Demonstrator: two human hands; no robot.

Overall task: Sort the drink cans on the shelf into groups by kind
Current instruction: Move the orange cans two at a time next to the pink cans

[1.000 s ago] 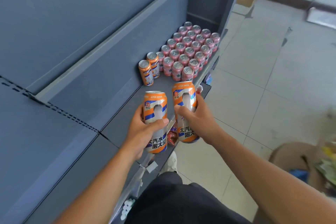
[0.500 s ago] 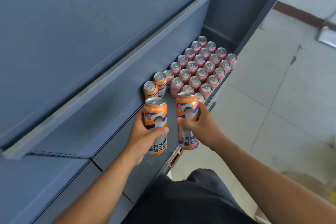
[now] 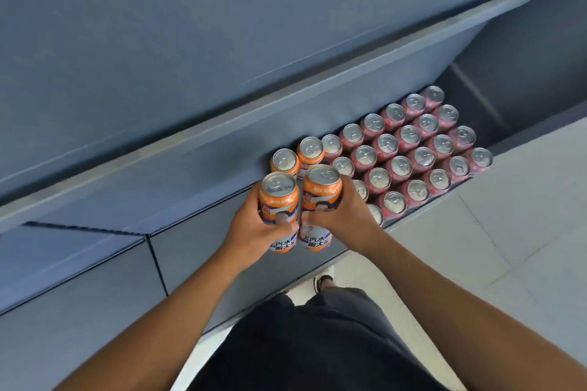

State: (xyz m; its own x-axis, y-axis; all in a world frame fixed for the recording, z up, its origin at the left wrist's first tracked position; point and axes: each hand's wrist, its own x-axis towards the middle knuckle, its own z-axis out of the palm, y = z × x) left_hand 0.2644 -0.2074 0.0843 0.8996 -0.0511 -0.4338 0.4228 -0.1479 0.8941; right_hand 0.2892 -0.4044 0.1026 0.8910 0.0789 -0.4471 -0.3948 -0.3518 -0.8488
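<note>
- Both hands grip upright orange cans: left hand wraps the left can, right hand the right can.
- Cans touch; pink cans just beyond.

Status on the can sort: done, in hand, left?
Done: the pink aluminium drink cans stand blocked together on the grey metal shelf; two orange aluminium drink cans stand beside them. In hand: the left hand grips a third orange can, the right hand a fourth orange can. Left: set both by the orange pair.
</note>
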